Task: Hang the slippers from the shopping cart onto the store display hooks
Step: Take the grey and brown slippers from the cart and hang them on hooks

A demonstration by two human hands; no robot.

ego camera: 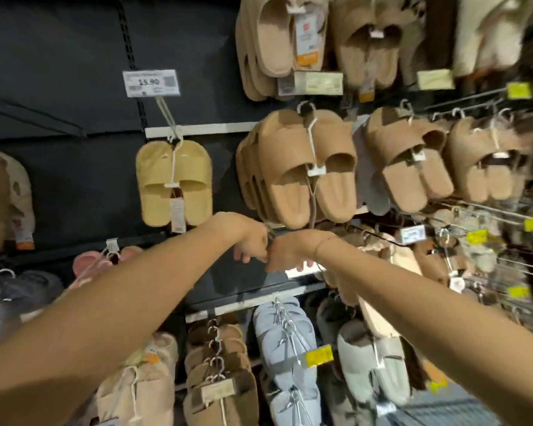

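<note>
My left hand [249, 245] and my right hand [285, 253] meet knuckle to knuckle in front of the display wall, just below the brown slides [305, 167]. Both have curled fingers. A thin metal display hook [270, 234] shows between them, and my left hand appears to pinch it. My right hand grips the top of a pair of tan slippers [371, 315], which hangs under my right wrist and forearm. The hanger of that pair is hidden inside my fist. The shopping cart is not in view.
Rows of hung slippers fill the wall: yellow pair [174, 182] under a price tag [150, 83], light blue pairs [285, 342], grey-green pair [373, 364], pink pair [90, 262] at left. Bare wire hooks with yellow tags [480, 236] stick out at right.
</note>
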